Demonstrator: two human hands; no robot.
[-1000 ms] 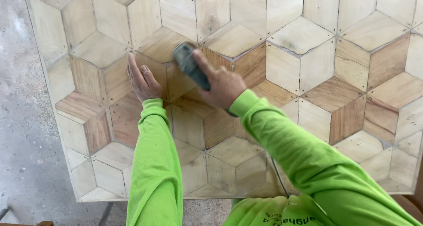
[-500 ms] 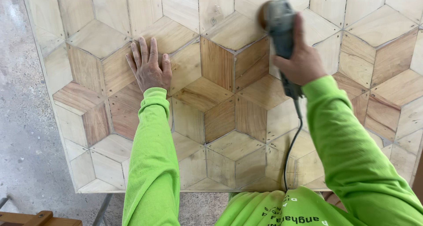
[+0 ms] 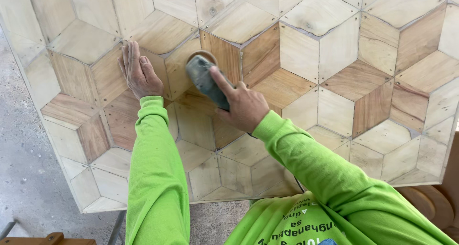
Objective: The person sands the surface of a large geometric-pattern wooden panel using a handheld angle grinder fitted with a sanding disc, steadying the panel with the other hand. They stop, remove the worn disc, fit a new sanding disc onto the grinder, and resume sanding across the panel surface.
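Grey concrete floor (image 3: 28, 178) shows past the left and near edges of a wooden table (image 3: 334, 106) inlaid with a tumbling-cube pattern of pale and brown diamonds. The left hand (image 3: 138, 73) lies flat on the wood, fingers together, grasping nothing, near the left edge. The right hand (image 3: 244, 106) is clenched round a grey sander (image 3: 205, 77) (its round pad pressed on the boards), just beside the left hand. Wide bare panel stretches to the right.
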